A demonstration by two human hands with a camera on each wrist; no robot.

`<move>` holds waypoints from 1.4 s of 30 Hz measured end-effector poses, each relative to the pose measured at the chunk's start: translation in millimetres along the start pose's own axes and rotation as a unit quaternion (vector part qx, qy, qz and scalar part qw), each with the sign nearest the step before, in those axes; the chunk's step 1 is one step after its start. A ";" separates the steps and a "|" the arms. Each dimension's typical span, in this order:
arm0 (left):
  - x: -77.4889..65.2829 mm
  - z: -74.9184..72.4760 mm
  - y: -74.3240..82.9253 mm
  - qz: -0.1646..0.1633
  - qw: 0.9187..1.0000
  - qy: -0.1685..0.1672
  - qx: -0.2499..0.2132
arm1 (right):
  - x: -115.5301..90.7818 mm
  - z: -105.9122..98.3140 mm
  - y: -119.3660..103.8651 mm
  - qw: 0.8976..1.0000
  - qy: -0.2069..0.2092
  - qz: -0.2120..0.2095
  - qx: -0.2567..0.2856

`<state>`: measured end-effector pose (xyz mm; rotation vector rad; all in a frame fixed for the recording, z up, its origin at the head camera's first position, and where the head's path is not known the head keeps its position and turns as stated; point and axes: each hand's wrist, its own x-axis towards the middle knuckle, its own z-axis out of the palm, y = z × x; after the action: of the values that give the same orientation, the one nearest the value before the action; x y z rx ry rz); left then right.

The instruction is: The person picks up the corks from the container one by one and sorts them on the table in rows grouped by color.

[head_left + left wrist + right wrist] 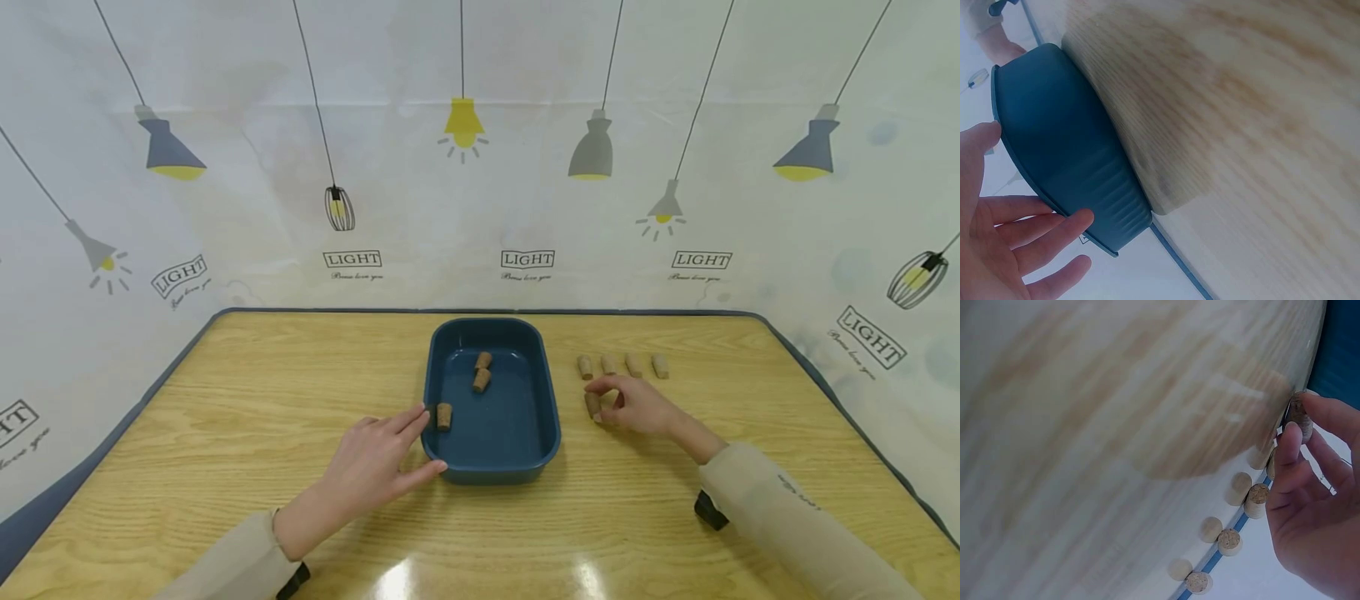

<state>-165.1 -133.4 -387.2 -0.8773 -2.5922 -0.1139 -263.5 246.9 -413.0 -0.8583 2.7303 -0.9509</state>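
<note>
My right hand (633, 406) pinches a cork (592, 406) between thumb and fingertips, just right of the blue tray (551, 408). In the right wrist view the same cork (1299, 419) shows between the fingertips. My left hand (375, 458) touches the tray's left rim with its fingers fairly straight, the thumb near the front left corner. The left wrist view has that hand (1016, 244) against the tray's outer wall (1072, 137). Inside the tray, two corks (482, 381) lie touching near the middle, and another cork (445, 417) is close to the left wall.
Beyond my right hand, several corks stand in a row, the rightmost cork (660, 365) farthest from the tray. All this is on a wooden table (262, 392), with a lamp-printed cloth (405, 183) rising behind its dark edge.
</note>
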 end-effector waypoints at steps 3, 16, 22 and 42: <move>0.0 -0.2 0.1 -0.001 1.000 0.000 -0.001 | -0.5 -0.3 0.4 1.000 -0.005 -0.004 0.004; 0.1 0.0 -0.6 0.003 1.000 0.000 -0.001 | -0.9 -9.2 -7.2 1.000 -0.014 0.010 0.012; 0.1 0.5 -0.7 0.006 1.000 0.007 -0.002 | 3.5 -16.6 -11.1 1.000 0.005 0.005 0.017; -0.1 -1.8 -0.4 0.008 1.000 0.009 0.003 | 38.9 -25.0 -56.5 0.999 0.035 -0.038 -0.018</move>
<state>-164.6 -134.1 -385.6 -0.8923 -2.5672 -0.1094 -276.5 202.5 -356.4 -0.9583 2.8007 -0.9650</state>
